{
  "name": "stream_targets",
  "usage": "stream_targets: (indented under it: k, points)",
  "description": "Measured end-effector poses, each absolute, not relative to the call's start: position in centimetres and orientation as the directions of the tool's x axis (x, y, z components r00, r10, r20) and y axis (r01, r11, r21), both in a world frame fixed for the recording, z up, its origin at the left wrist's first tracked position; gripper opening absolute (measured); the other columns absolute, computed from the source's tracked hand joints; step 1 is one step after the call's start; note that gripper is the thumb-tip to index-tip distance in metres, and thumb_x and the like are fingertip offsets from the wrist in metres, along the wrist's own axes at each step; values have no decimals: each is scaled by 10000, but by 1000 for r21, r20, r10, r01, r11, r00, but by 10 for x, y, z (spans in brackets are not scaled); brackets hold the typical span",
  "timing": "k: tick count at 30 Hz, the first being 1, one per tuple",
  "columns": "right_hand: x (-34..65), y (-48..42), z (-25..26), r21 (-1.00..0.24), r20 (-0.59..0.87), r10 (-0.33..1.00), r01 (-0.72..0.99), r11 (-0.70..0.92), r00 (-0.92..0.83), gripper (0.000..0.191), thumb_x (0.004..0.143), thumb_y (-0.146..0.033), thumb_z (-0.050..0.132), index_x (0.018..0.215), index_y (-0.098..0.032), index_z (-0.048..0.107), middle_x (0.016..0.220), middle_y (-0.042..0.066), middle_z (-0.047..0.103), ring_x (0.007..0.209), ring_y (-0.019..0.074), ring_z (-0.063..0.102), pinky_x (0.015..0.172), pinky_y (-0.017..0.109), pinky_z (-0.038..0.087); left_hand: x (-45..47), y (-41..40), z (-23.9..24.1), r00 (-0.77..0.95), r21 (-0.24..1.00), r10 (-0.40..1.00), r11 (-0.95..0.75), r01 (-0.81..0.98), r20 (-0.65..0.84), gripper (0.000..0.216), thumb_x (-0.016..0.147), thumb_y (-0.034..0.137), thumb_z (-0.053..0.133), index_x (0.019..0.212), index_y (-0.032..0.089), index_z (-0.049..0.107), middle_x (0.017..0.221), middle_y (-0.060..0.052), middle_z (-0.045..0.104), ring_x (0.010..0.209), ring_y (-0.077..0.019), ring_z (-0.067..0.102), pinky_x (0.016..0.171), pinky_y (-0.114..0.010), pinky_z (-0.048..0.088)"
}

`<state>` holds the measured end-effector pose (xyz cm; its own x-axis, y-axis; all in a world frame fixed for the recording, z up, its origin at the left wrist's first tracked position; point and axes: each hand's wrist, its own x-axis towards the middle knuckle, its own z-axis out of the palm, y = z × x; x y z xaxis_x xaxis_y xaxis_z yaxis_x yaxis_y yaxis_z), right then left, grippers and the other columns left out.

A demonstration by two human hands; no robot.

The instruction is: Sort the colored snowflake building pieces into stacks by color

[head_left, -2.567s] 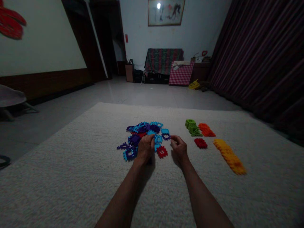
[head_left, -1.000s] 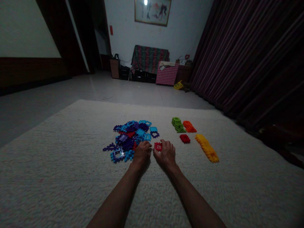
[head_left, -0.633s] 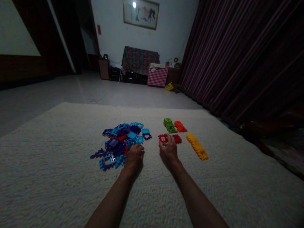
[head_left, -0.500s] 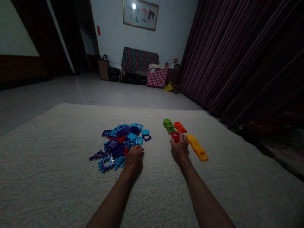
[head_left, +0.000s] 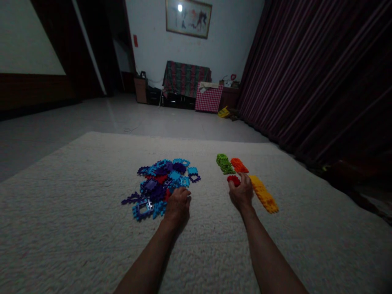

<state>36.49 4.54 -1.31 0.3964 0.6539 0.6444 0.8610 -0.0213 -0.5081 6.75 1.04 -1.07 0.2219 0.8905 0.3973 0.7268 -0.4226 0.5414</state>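
Note:
On the right, my right hand [head_left: 243, 194] has its thumb and fingers around the edges of a red toothed toy tile [head_left: 234, 180], which lies flat at mat level. A green row of tiles [head_left: 225, 163] and an orange row [head_left: 239, 165] lie just beyond it. A longer yellow row [head_left: 263, 194] runs along its right side. My left hand [head_left: 179, 203] rests against the near right edge of a loose pile of blue, purple and red interlocking tiles [head_left: 157, 192]. Its fingers are curled together, and whatever may be in them is hidden.
A cream quilted mat [head_left: 208, 237] lies under everything. Beyond it are a tiled floor [head_left: 171, 122] and a low cabinet with a cloth-covered object [head_left: 186, 77]. A dark purple curtain [head_left: 290, 73] hangs on the right.
The red tile has gone from tilted in my right hand to flat, just short of the green row. My left hand stays by the pile. The whole view has shifted slightly.

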Motion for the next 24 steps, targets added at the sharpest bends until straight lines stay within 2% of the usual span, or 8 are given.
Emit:
stream_targets:
  k: [4, 9, 13, 16, 20, 24]
  points:
    - [334, 39, -7, -490, 724, 631, 851, 188, 277, 429, 837, -289, 555, 1248, -174, 595, 1312, 178, 588, 1268, 315, 534, 1117, 542, 408, 68, 11, -12, 186, 567, 874, -440, 696, 449, 290, 819, 37, 559, 1009, 194, 712, 1082, -79, 726, 1024, -229, 651, 945, -379, 537]
    - [266, 28, -13, -519, 646, 763, 732, 440, -1, 405, 845, -163, 489, 1229, -200, 611, 1299, 150, 613, 1219, 266, 585, 1011, 460, 525, 62, 18, -8, 122, 564, 847, -445, 695, 518, 408, 756, -27, 485, 1003, 205, 713, 1084, -81, 739, 1043, -230, 665, 988, -396, 536]
    - [242, 28, -18, -437, 578, 786, 729, 527, -222, 342, 823, -119, 491, 1104, -213, 661, 1175, 131, 678, 1122, 267, 619, 1011, 473, 508, 45, 27, 6, 1, 552, 826, -377, 744, 563, 401, 808, 3, 461, 1024, 226, 715, 1115, -74, 735, 1089, -227, 651, 1034, -390, 516]
    - [244, 30, -18, -404, 564, 791, 756, 515, -238, 260, 820, -112, 498, 989, -216, 665, 1100, 121, 696, 1070, 267, 624, 994, 470, 501, 29, 32, 24, -99, 547, 821, -280, 789, 563, 363, 849, 40, 467, 1039, 214, 722, 1154, -80, 724, 1108, -230, 640, 1042, -377, 504]
    - [247, 32, -20, -411, 571, 792, 759, 505, -218, 222, 820, -128, 513, 962, -219, 659, 1100, 119, 695, 1078, 270, 626, 993, 472, 499, 9, 38, 48, -158, 511, 877, -111, 852, 454, 328, 898, 97, 475, 1056, 183, 749, 1153, -106, 730, 1121, -236, 639, 1042, -352, 478]
    - [246, 33, -22, -416, 585, 784, 754, 508, -206, 206, 804, -139, 525, 941, -216, 659, 1095, 124, 698, 1070, 276, 630, 994, 474, 498, -6, 43, 62, -179, 332, 965, 108, 937, 190, 277, 933, 248, 515, 971, 173, 780, 1051, -136, 755, 1045, -278, 665, 951, -381, 475]
